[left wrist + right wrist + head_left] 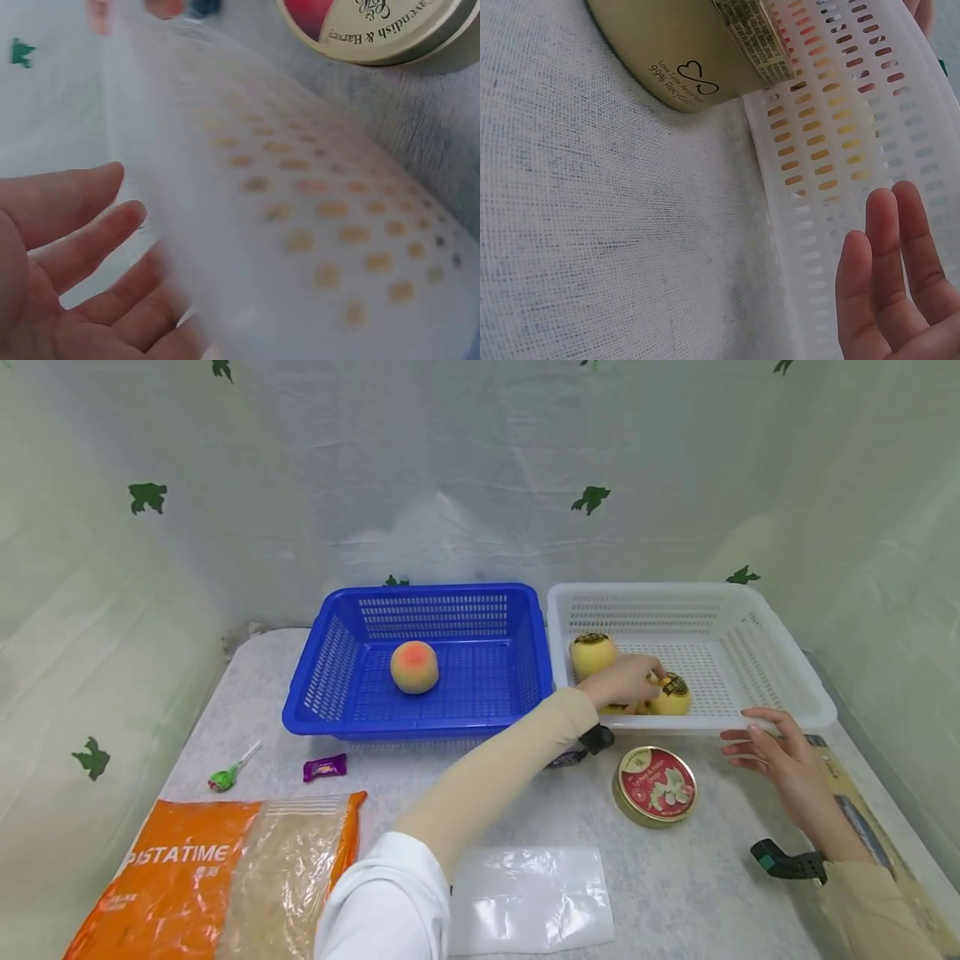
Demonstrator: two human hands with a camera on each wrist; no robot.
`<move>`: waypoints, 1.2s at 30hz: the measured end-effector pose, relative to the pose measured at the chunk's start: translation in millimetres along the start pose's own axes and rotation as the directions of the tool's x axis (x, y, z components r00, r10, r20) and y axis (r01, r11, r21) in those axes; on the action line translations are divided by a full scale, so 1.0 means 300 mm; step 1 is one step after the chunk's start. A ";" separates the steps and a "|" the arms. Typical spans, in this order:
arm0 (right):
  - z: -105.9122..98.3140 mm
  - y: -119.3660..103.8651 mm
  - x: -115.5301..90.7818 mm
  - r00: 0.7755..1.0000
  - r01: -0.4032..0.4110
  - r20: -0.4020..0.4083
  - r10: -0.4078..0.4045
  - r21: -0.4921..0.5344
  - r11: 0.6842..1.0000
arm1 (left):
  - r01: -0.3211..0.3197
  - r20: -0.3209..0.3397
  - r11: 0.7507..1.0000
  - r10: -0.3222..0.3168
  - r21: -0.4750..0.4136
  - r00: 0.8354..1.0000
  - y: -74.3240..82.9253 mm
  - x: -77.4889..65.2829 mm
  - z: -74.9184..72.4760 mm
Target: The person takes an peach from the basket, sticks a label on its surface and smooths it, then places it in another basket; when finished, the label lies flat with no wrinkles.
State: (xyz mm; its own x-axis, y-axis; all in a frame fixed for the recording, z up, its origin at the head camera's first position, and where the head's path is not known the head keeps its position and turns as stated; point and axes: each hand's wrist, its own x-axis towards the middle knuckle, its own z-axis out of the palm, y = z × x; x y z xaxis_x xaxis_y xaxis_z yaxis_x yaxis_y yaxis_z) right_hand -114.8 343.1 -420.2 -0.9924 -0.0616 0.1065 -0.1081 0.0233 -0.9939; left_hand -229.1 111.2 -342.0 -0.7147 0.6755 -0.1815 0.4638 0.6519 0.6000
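My left hand (626, 681) reaches over the front wall of the white basket (780, 647), above yellow round fruits with dark printed labels. One yellow fruit (592, 653) sits behind the hand; another, a labelled fruit (677, 700), lies by its fingertips. In the left wrist view, its fingers (82, 240) are spread and loosely bent beside the blurred basket wall, with nothing between them. At the basket's front right corner, my right hand (783, 756) has its fingers extended by the rim. The right wrist view shows those fingers (885, 247) against the perforated wall, holding nothing.
A blue basket (300, 710) holds a peach (415, 667). A red round tin (655, 787) stands before the white basket. Leftward lie a lollipop (228, 772), a purple-wrapped candy (325, 767) and an orange bag (187, 877). A clear plastic bag (532, 897) lies in front.
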 end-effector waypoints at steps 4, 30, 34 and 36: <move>-0.002 -0.003 0.003 1.000 0.006 0.029 -0.006 0.014 1.000 | -0.096 -0.058 0.992 0.092 -0.086 0.994 -0.025 -0.073 -0.060; 0.249 -0.296 0.143 0.957 0.032 0.289 -0.012 -0.063 0.997 | -0.072 -0.267 0.641 -0.213 -0.764 0.940 -0.459 -0.868 -0.018; 0.385 -0.344 0.240 0.927 0.072 0.370 -0.053 -0.038 0.997 | -0.028 -0.252 0.601 -0.293 -0.799 0.922 -0.517 -0.906 -0.027; 0.461 -0.362 0.290 0.914 0.070 0.402 -0.049 -0.037 0.997 | -0.014 -0.260 0.593 -0.332 -0.805 0.907 -0.539 -0.912 -0.033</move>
State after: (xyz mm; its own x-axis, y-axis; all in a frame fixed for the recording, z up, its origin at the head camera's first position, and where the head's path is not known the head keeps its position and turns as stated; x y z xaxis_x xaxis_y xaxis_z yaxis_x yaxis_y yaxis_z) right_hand -181.3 197.2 -307.1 -0.8785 -0.4584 0.1344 -0.1793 0.0556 -0.9822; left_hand -113.8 -182.4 -381.8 -0.9381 0.3065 -0.1611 -0.1369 0.0992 0.9856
